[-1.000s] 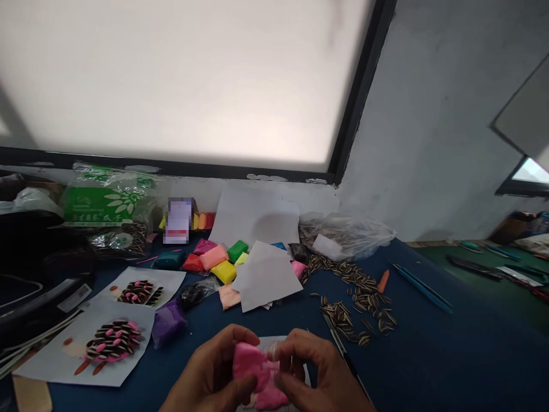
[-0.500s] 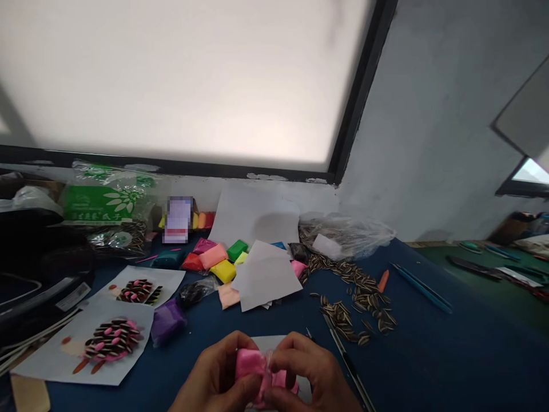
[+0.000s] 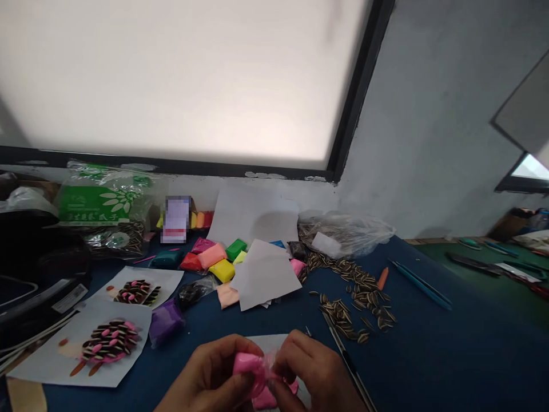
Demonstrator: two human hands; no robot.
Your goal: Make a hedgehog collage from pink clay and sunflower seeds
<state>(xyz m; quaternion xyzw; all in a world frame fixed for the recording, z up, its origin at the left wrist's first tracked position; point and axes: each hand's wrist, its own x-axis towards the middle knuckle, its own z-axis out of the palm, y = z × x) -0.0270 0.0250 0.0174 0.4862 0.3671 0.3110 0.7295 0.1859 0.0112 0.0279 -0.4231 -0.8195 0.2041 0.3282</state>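
Observation:
My left hand (image 3: 210,375) is closed round a lump of bright pink modelling clay (image 3: 249,364) in clear plastic wrap. Fingers of my right hand (image 3: 319,366) pinch the gathered end of the plastic wrapper (image 3: 269,363), beside the lump. Beneath both hands lies a white sheet of paper (image 3: 274,341), partly covered by them. More flat pink clay (image 3: 265,399) shows on that sheet, just under my fingers. A thin dark-handled tool (image 3: 354,369) rests on the table to the right of my right hand.
Loose sunflower seeds (image 3: 360,280) and blue tweezers (image 3: 422,286) lie to the right. Ahead are wrapped clay blocks, such as a yellow one (image 3: 222,270), and a white sheet (image 3: 268,277). At left are two seed-and-clay hedgehog pictures (image 3: 114,341) and a purple clay packet (image 3: 166,321).
The wrapped pink lump has shifted slightly left and tilted, and its twisted plastic end shows more between my hands. More of the pink clay on the paper is visible below.

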